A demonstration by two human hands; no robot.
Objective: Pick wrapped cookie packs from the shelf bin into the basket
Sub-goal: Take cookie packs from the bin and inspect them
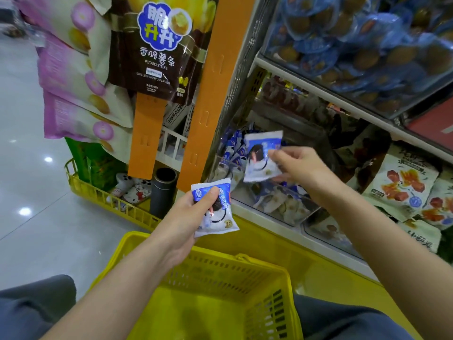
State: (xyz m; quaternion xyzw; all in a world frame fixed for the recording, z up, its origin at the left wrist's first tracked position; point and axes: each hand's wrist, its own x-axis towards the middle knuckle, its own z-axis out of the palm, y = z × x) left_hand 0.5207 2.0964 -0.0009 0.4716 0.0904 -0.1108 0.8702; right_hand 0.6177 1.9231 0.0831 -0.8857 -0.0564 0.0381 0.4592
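Observation:
My left hand (190,217) grips a blue-and-white wrapped cookie pack (217,214) just above the far rim of the yellow basket (267,278). My right hand (299,165) pinches a second cookie pack (261,159) by its right edge, held up in front of the clear shelf bin (274,207). That bin holds several more of the same packs. The basket sits low between my knees and I see nothing inside it.
Orange hanging strips (210,99) with a brown potato-stick bag (154,47) hang left of the bin. A yellow floor rack (107,200) with a black tube stands below them. Blue snack packs fill the upper shelf (355,40); orange-printed bags (402,185) lie at right.

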